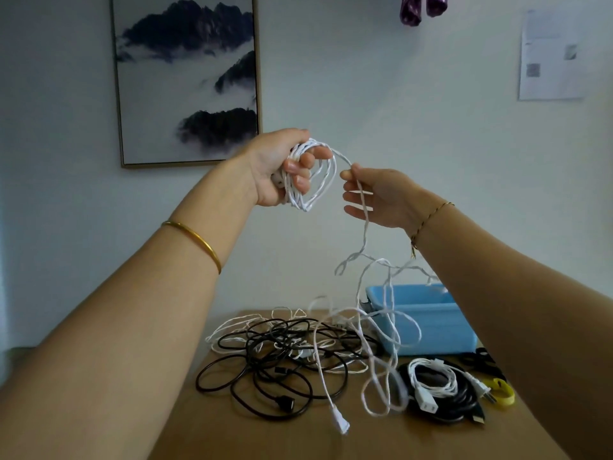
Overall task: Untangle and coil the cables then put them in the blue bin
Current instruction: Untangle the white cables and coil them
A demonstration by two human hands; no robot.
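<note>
My left hand (282, 167) is raised in front of the wall and grips several loops of a white twisted cable (318, 187). The free length of that cable runs right to my right hand (378, 197), which pinches it between thumb and forefinger, other fingers straight. From there the cable hangs down in loose curls to the table. A tangle of black and white cables (285, 353) lies on the wooden table (232, 433). The blue bin (431, 323) stands at the back right of the table.
A coiled black cable with a coiled white cable (438, 390) on top lies in front of the bin. A yellow strap (501, 391) lies to its right. A framed picture (189, 78) and a paper sheet (552, 58) hang on the wall.
</note>
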